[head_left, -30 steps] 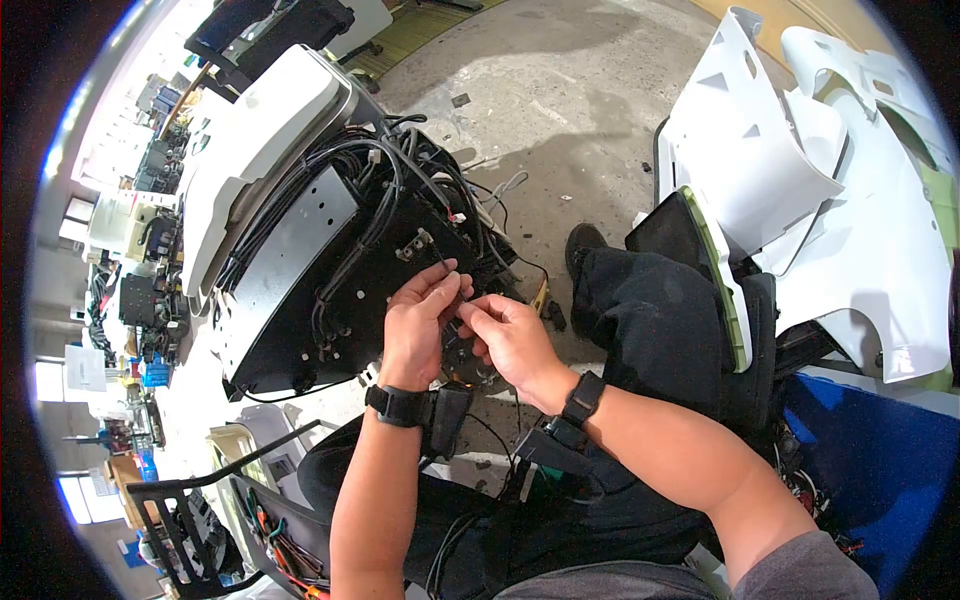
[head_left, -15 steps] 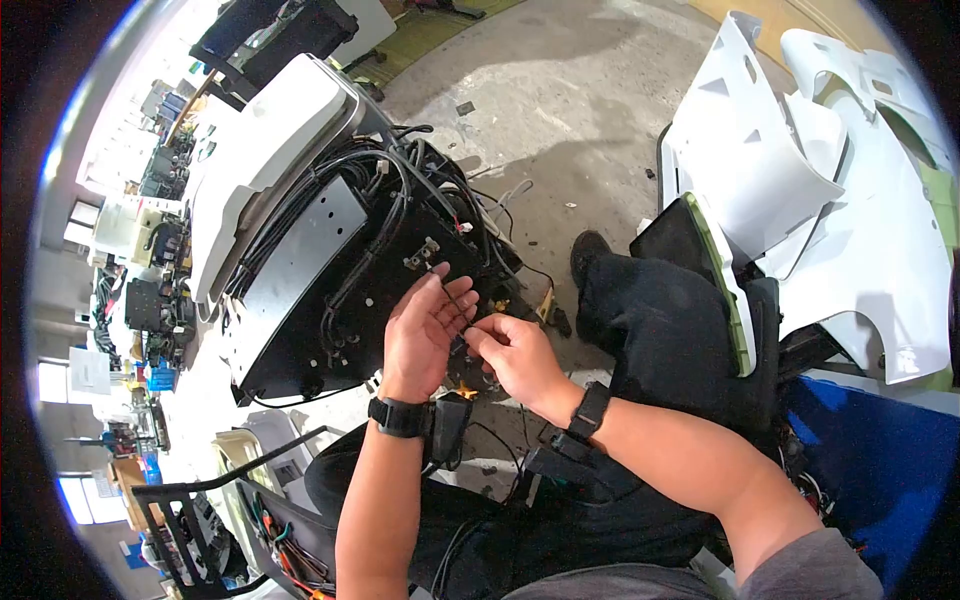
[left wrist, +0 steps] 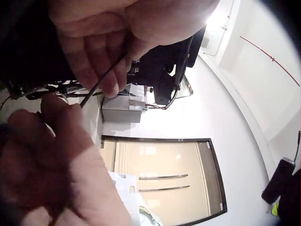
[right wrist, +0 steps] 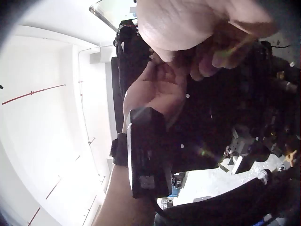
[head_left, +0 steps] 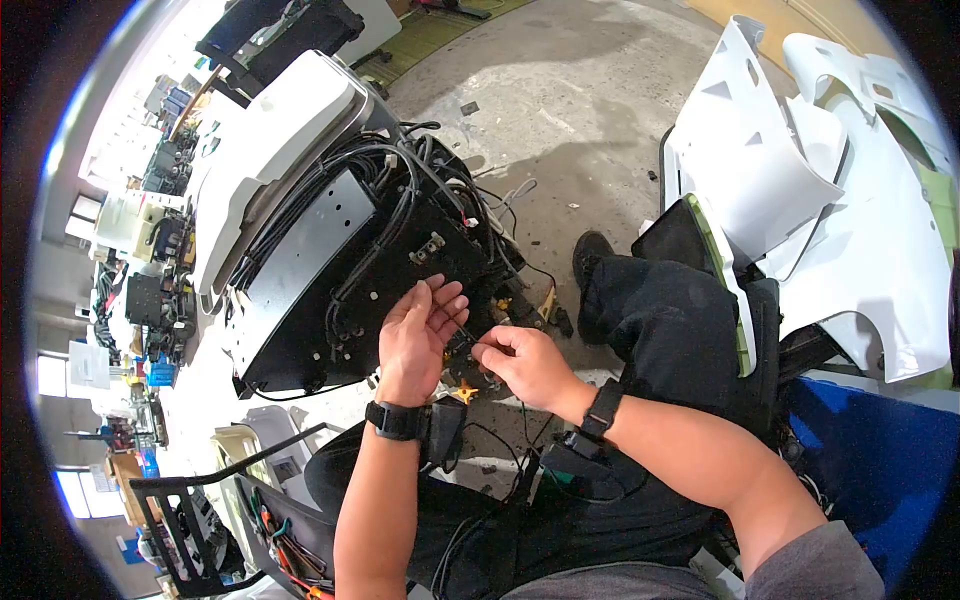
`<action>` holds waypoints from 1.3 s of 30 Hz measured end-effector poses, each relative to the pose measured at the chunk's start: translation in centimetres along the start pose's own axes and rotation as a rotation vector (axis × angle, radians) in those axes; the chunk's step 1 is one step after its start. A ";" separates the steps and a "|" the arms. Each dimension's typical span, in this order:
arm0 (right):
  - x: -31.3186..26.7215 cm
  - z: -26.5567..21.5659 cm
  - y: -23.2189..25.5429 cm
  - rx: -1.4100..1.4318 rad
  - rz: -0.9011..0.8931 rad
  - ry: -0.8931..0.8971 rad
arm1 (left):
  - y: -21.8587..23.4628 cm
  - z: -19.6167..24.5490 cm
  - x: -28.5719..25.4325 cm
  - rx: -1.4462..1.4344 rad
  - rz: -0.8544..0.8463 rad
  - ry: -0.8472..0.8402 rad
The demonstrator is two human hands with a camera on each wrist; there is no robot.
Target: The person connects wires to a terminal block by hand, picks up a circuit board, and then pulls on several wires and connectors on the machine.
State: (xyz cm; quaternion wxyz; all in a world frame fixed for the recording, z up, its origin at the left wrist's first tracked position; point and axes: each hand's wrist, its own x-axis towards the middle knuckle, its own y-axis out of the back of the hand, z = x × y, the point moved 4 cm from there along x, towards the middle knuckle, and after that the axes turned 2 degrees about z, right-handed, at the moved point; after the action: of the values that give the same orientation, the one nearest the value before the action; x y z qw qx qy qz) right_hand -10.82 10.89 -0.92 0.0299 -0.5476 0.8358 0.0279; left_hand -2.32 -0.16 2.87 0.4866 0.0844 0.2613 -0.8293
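Note:
A thin black cable (left wrist: 96,88) runs between the two hands, in front of a black metal panel (head_left: 380,315). My left hand (head_left: 415,335) is palm up with its fingers spread a little. In the left wrist view the cable crosses those fingers and disappears at the thumb, which holds it. Thumb and forefinger of my right hand (head_left: 530,365) pinch the cable lower down and to the right. In the right wrist view both hands overlap and hide the cable. A small metal latch-like fitting (head_left: 428,248) sits on the panel beyond the left fingertips.
Bundled black cables (head_left: 300,205) lie along the panel beside a white cover (head_left: 285,130). White shell parts (head_left: 755,150) stand at the right, near a blue box (head_left: 880,440). Hand tools (head_left: 285,545) lie at lower left. The person's leg (head_left: 660,340) is right of the hands.
The left fingers have spread from a closer pinch, showing the palm. The right hand has moved right and down, away from the left, with the cable between them.

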 end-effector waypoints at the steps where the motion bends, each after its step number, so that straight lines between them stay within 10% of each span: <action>1: -0.1 -0.2 0.1 -0.003 -0.012 -0.009 | 0.1 -0.1 0.0 0.008 0.010 0.006; 39: 0.9 -0.2 0.9 0.582 0.193 -0.310 | -1.3 -2.0 1.8 0.109 -0.083 0.147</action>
State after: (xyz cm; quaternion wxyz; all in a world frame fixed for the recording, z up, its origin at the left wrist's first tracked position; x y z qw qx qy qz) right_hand -12.02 10.36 -0.75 0.3087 -0.4236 0.8422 -0.1262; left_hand -4.61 0.01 0.95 0.4262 0.1605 0.2540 -0.8533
